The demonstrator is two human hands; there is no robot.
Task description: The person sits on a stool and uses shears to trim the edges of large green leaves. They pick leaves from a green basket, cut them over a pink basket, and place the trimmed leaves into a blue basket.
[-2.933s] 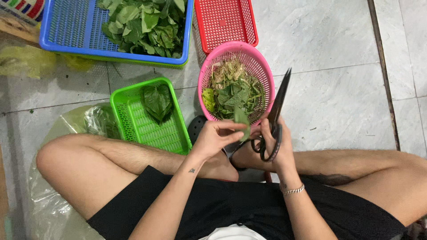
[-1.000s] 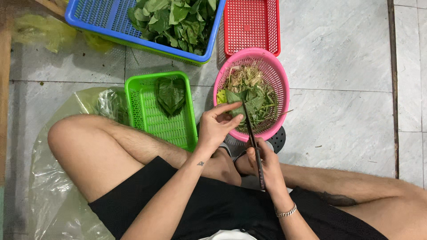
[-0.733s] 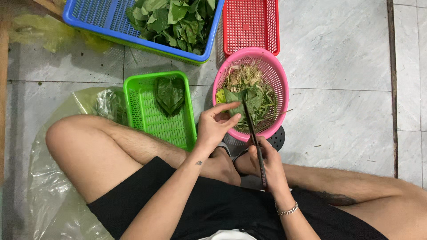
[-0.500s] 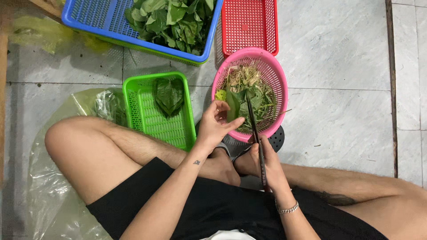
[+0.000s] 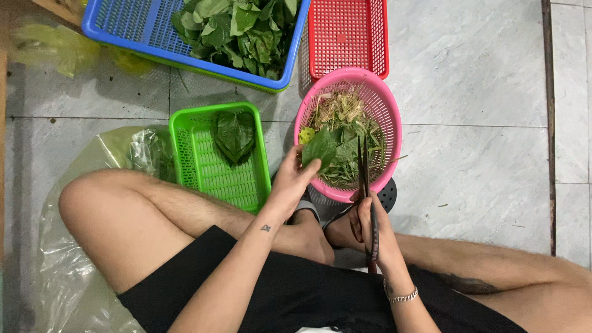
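Observation:
My left hand (image 5: 292,180) pinches a green leaf (image 5: 320,148) and holds it over the near rim of the round pink basket (image 5: 390,110), which has stems and leaf trimmings in it. My right hand (image 5: 375,233) grips black scissors (image 5: 364,179), blades pointing away from me into the pink basket, just right of the leaf. To the left stands a small green basket (image 5: 203,166) with a few flat leaves stacked at its far end.
A blue basket (image 5: 129,28) full of leafy greens sits at the top. A red basket (image 5: 345,37) stands behind the pink one. A clear plastic bag (image 5: 68,259) lies under my left leg. Grey floor tiles stretch to the right.
The scissors swung from upright at my right to pointing into the pink basket. My left hand moved up to the basket's rim with the leaf.

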